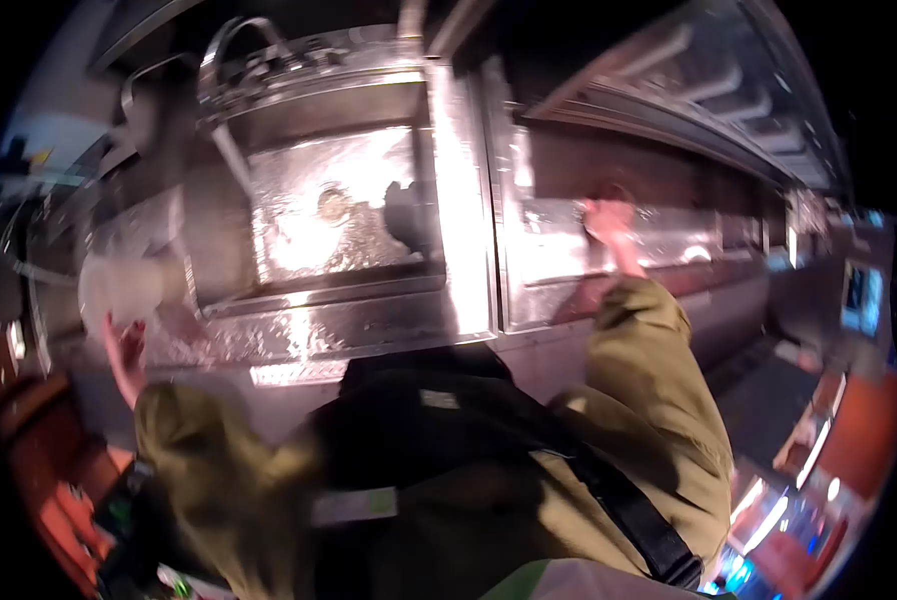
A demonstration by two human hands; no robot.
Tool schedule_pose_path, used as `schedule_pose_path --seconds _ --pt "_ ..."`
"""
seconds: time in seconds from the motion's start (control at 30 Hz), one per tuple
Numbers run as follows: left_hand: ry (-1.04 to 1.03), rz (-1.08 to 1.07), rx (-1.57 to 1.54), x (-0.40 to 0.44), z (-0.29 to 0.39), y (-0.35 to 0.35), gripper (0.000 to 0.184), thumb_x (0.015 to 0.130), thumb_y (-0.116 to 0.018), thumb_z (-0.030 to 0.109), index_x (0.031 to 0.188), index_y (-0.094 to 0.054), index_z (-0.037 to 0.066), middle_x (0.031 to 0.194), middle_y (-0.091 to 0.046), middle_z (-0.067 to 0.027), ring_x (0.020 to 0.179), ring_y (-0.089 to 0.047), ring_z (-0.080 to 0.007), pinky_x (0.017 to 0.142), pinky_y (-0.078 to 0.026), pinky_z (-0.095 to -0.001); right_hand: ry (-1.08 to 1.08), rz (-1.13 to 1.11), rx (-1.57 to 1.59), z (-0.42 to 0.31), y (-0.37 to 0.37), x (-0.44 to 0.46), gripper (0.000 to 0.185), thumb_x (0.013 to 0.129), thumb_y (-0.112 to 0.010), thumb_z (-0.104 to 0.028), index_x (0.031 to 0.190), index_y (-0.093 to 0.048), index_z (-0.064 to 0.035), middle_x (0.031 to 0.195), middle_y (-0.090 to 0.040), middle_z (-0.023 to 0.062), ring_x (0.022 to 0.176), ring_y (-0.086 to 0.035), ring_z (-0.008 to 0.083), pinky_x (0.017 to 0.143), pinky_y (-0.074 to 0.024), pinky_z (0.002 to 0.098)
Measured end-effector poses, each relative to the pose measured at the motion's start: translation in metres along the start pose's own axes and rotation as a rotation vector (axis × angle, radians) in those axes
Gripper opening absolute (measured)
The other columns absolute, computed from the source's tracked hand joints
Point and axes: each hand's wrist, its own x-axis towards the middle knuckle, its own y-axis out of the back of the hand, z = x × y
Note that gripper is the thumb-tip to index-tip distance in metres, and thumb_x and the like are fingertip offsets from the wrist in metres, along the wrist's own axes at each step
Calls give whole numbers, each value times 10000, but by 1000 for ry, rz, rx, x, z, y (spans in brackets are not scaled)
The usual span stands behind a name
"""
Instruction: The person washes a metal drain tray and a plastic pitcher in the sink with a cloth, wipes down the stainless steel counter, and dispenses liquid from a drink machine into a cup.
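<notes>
At the left fingers (pixel 130 345) is a pale, blurred container (pixel 118 288), contact unclear.

Olive sleeves (pixel 648 360), black apron (pixel 418 400) (buckled strap (pixel 633 505))

Extends as a wet stainless-steel surface (pixel 298 322) around the sink basin (pixel 303 180), with bright glare and water along the front edge. Dips within the basin to a shiny, wet bottom around a round drain (pixel 334 202). Bears a curved faucet (pixel 208 72) behind the basin, toward its left end. Carries a pale, rounded container (pixel 123 288), blurred, left of the basin. Continues right of the basin, past a bright metal strip (pixel 465 200), into a long, recessed steel section (pixel 668 243), also wet-looking.
</notes>
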Motion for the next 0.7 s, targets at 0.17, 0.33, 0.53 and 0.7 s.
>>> schedule_pose_path --seconds 0.17,0.33,0.53,0.7 --pt "-80 -57 -221 57 -29 28 496 830 -460 381 1135 -434 -9 905 -591 -140 765 -584 -209 701 -463 -304 13 179 325 -60 1 -10 628 861 -186 -441 1370 15 -134 1412 41 176 1278 50 421 1024 16 511" --pt "-127 -233 -305 -13 -7 -69 431 838 -470 271 1155 -393 -10 1005 -541 -190 809 -575 -229 734 -466 -309 130 249 305 -110 -11 -27 614 861 -235 -447 1372 15 -216 1420 53 141 1289 73 384 1026 16 504" --pt "141 -300 -221 -1 -46 -187 271 840 -465 219 1033 -476 30 799 -584 -128 601 -566 -181 560 -462 -263 284 309 339 -93 -44 -65 667 813 -398 -446 1366 -66 -276 1432 16 101 1301 36 360 1022 -35 519" --pt "146 -255 -171 28 -85 -240 244 839 -451 199 994 -478 13 710 -545 -103 550 -537 -199 454 -442 -275 328 173 309 -81 -51 -77 798 740 -562 -382 1360 -65 -307 1435 56 68 1308 51 335 978 -81 594"
